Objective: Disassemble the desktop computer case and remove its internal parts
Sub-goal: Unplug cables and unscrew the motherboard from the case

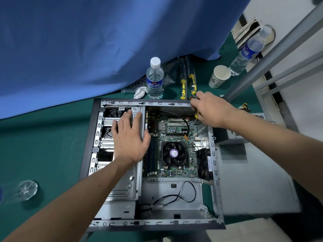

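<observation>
The open desktop case [174, 222] lies on its side on the green table. Inside it sits the green motherboard [174, 128] with a black CPU fan [173, 153] in its middle. My left hand [130, 137] rests flat, fingers straight, on the metal drive cage [122, 189] at the case's left. My right hand [209, 109] grips a yellow-handled screwdriver [196, 116] at the case's far right corner, its tip down at the motherboard's edge. Most of the screwdriver is hidden by the hand.
A removed grey side panel [253, 180] lies right of the case. Behind the case stand a water bottle [154, 79], a crumpled tissue [140, 92], yellow screwdrivers [183, 88], a paper cup [219, 76] and a second bottle [248, 51]. Blue cloth [87, 41] hangs at the back.
</observation>
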